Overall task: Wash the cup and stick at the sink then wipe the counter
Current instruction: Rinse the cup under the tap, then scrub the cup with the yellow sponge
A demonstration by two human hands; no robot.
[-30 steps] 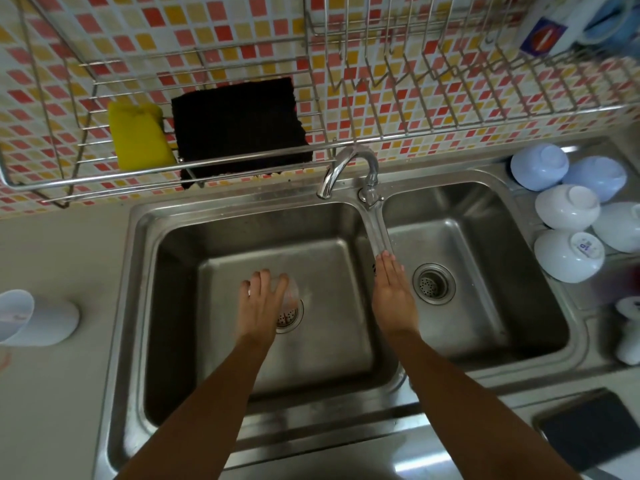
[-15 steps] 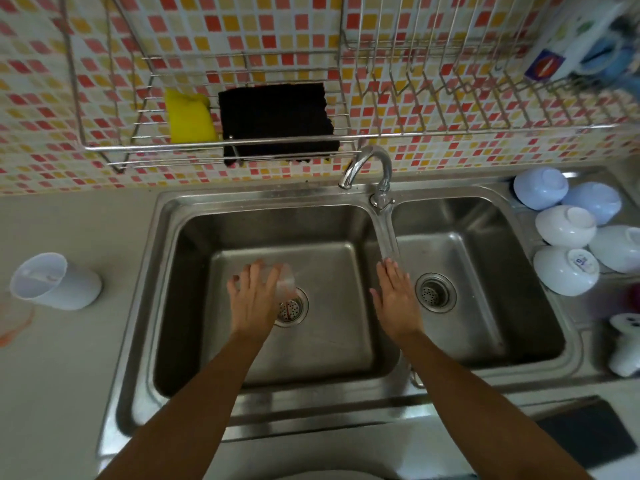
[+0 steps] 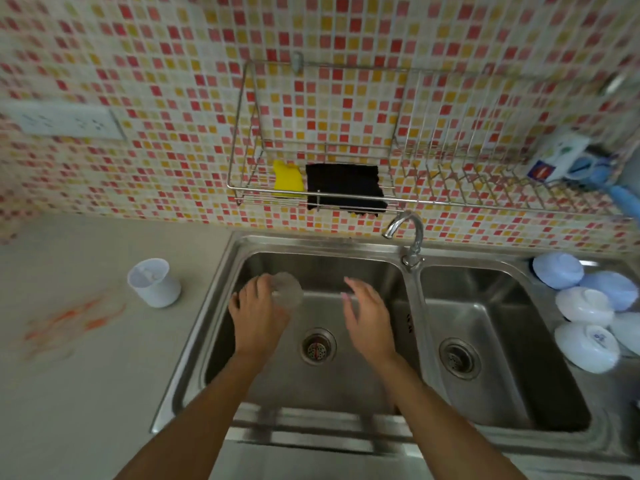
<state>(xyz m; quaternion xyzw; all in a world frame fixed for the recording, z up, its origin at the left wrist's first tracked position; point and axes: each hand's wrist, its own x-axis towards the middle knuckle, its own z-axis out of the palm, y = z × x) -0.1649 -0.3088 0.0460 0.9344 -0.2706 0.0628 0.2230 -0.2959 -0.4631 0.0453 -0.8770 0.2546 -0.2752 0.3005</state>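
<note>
Left hand [image 3: 258, 315] gripping clear cup [image 3: 286, 292], now raised leftward, right hand [image 3: 367, 318] spread, lifted off divider.

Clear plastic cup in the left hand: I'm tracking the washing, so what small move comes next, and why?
Probably bring the clear plastic cup under the curved chrome tap: the left hand holds it over the left steel basin, no water visibly runs.

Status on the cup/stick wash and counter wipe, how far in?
Early. Nothing looks finished. In hand: the left hand holds a clear cup over the left basin; the right hand is empty, and no water shows at the faucet. No stick visible. Left: the orange smear on the counter beside the white cup.
</note>
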